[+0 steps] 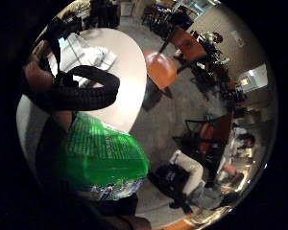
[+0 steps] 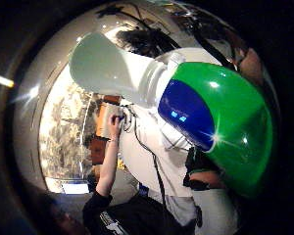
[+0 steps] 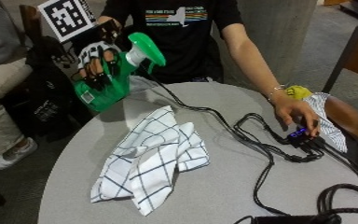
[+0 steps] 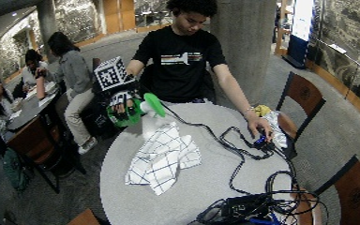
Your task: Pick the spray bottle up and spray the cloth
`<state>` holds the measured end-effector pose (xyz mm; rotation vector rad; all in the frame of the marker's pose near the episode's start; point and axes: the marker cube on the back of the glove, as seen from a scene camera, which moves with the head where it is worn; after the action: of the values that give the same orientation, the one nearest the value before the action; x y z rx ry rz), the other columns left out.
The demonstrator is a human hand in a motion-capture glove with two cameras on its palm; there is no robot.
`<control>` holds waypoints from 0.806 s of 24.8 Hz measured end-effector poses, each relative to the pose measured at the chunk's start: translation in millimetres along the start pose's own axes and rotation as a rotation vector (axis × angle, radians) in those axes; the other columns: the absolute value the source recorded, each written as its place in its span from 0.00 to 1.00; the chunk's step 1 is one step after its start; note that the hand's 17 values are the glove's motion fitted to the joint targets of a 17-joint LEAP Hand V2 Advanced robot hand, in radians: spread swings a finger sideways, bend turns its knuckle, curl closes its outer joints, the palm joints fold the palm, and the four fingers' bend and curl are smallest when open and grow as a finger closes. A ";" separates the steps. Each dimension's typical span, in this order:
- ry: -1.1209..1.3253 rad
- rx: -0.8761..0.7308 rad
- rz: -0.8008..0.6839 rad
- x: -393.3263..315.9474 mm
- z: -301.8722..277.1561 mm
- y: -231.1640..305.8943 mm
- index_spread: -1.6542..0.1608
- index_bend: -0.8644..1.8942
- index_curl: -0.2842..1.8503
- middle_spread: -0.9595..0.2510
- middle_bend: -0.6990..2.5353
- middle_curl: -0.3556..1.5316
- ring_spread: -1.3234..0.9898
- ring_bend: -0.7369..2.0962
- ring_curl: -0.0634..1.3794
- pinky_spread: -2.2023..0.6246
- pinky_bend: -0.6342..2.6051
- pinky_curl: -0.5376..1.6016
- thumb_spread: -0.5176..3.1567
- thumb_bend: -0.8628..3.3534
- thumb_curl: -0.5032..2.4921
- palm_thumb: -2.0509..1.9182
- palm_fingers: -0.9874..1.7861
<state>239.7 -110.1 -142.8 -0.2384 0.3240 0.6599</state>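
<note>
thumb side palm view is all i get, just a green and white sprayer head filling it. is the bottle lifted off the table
Observer: Yes. In the outside view the gloved right hand holds the spray bottle up, beyond the table edge.
Operator: where's the cloth
Observer: The checked cloth lies crumpled on the table, below and in front of the nozzle.
Operator: other hand doing anything
Observer: The bare hand rests on a small lit device among the cables.

Green spray bottle [image 3: 107, 86] with green-and-white head; white cloth [image 3: 154, 158] with dark windowpane check; grey speckled surface [image 3: 229, 186]; black cables [image 3: 259, 144]; black T-shirt [image 3: 179, 42].
</note>
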 end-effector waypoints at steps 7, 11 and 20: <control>-0.310 0.256 -0.106 -34.6 -18.8 14.6 0.82 0.36 0.28 0.75 0.30 0.44 0.54 0.45 0.33 0.76 0.36 0.41 0.32 0.20 0.37 0.74 0.77; -0.595 0.344 -0.219 -63.1 -26.1 37.3 0.82 0.36 0.29 0.75 0.30 0.44 0.54 0.45 0.33 0.76 0.36 0.41 0.32 0.20 0.37 0.74 0.76; -1.018 0.278 -0.560 -171.1 16.0 44.0 0.82 0.36 0.29 0.75 0.30 0.44 0.54 0.44 0.33 0.77 0.36 0.41 0.33 0.20 0.37 0.74 0.76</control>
<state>88.2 -167.0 -70.1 0.2810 -0.6153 0.1161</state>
